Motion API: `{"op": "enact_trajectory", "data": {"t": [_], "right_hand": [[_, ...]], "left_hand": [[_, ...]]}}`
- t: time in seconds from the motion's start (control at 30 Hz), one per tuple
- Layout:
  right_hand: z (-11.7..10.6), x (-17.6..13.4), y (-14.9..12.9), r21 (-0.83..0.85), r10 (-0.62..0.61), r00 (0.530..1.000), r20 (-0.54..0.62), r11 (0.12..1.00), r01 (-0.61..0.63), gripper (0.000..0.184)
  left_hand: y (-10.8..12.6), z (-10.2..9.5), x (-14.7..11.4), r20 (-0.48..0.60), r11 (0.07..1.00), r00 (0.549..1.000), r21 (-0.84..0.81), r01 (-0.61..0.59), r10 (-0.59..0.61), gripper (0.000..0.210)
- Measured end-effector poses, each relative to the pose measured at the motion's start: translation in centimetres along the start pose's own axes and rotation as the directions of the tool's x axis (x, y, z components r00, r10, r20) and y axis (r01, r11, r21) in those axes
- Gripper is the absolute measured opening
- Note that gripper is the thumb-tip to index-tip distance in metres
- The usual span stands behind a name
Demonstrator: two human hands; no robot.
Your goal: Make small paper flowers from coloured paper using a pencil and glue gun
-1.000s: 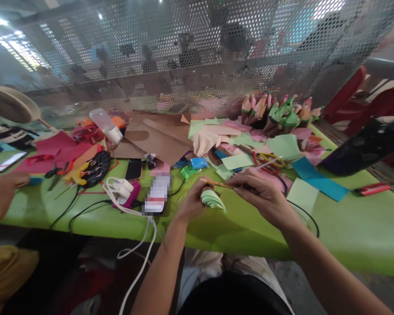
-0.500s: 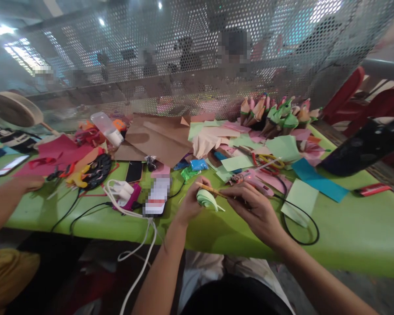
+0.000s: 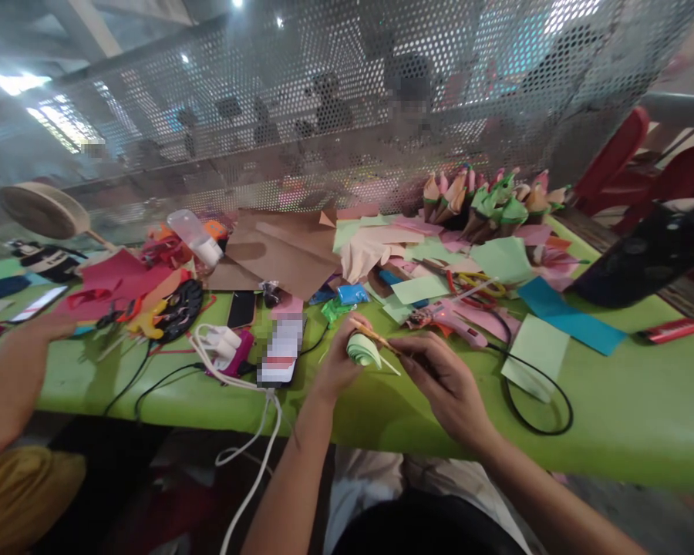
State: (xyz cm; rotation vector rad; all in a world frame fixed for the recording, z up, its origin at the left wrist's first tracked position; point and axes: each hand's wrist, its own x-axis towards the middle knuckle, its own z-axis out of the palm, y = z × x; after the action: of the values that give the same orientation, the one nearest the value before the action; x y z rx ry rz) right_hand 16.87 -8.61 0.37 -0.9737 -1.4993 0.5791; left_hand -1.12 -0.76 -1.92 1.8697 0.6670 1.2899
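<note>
Paper work in two bare hands above a green-covered desk (image 3: 630,408). The pale green paper roll (image 3: 362,349) lies against the left fingers, on their right side, its spiral end turned toward the wearer. Its long axis appears to run back into the left palm, where the far end is hidden. An orange-brown strip (image 3: 371,334) bridges the two hands just above the roll; its long axis slopes from the left fingertips down toward the right fingertips. The left hand (image 3: 335,359) is the nearer to the roll, with fingers closed around it; the right hand (image 3: 443,378) lies just to the right, fingers pinched on the strip's lower end. A thin pale tail (image 3: 391,366) projects from the roll, below the right fingertips; whether it is a paper edge or a stick cannot be told.

Beyond the right fingers rests a pink hot-glue gun (image 3: 452,317), apart from them; its black cord (image 3: 570,417) loops to their right, across a pale green sheet (image 3: 535,354).

Compared with the frame one second earlier, the strip is tilted more steeply, having lain nearly level; the roll shows a compact spiral in place of fanned layers; and the glue gun's body, then largely obscured, is in plain view.
</note>
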Motion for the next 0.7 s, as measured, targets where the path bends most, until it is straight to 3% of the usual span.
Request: {"op": "enact_trajectory", "data": {"t": [0.23,0.47,0.7], "right_hand": [[0.1,-0.1,0.0,-0.007,0.023,1.0,-0.009,1.0,-0.024,0.018],[-1.7,1.2,-0.9,-0.049,0.076,0.995,0.068,0.996,-0.072,0.018],[-2.8,2.1,-1.6,-0.093,0.036,0.985,0.167,0.995,-0.021,0.016]], "left_hand": [[-0.2,0.1,0.0,0.01,1.0,1.0,-0.022,-0.012,0.012,0.018],[0.1,0.3,0.1,0.039,0.997,0.999,-0.079,-0.016,0.019,0.024],[1.4,0.2,0.4,0.087,0.986,0.985,-0.067,0.153,-0.146,0.027]]}}
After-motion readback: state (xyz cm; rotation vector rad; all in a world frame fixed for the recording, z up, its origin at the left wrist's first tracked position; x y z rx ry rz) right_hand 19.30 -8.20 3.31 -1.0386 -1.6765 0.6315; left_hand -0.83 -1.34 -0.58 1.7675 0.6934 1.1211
